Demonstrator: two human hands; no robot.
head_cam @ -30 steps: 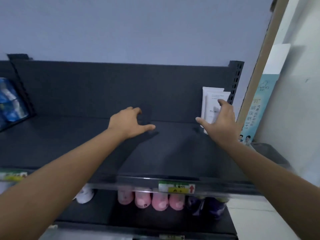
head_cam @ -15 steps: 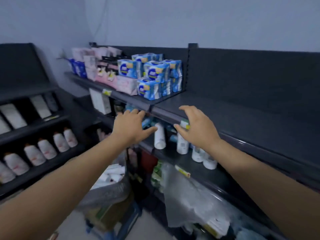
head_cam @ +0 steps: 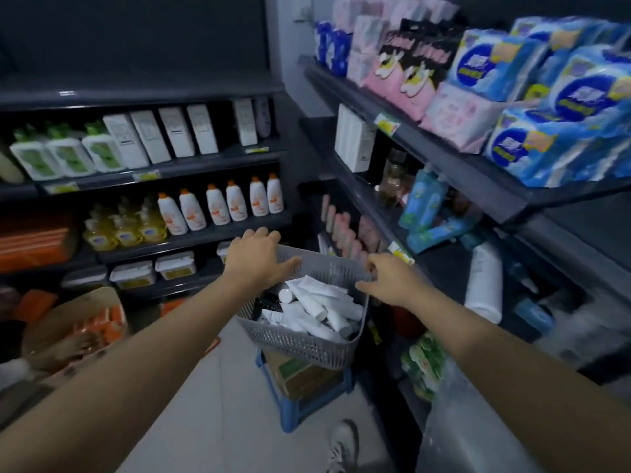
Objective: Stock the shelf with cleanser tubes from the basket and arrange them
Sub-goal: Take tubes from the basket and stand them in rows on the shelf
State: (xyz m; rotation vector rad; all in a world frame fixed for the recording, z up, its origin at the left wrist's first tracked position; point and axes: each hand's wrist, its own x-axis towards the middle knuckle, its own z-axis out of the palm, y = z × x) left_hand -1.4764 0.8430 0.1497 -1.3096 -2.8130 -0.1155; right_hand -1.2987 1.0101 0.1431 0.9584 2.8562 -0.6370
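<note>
In a narrow aisle between dark grey shelving, a grey perforated basket (head_cam: 300, 343) is seen raised above the pale tiled floor (head_cam: 222, 387). It is carried on a cardboard box (head_cam: 300, 373), which is borne by a blue plastic stand (head_cam: 297, 409). White cleanser tubes (head_cam: 321, 302) are heaped loosely inside the basket, lying at mixed angles. The left hand (head_cam: 254, 259) is held over the far left rim; its grip is apart, with the fingers spread and the thumb stretched towards the tubes. The right hand (head_cam: 392, 278) is placed at the right rim with fingers loosely curled; whether its grip is closed on the rim cannot be told. On the right, the top shelf (head_cam: 444, 158) is filled with blue wrapped packs (head_cam: 563, 107) and pink packs (head_cam: 403, 80). On the facing shelving, white bottles with orange caps (head_cam: 218, 206) are lined up beside yellow pump bottles (head_cam: 119, 227). A pale shoe (head_cam: 341, 448) is visible on the floor below the stand, and a clear plastic bag (head_cam: 461, 421) is seen at lower right
</note>
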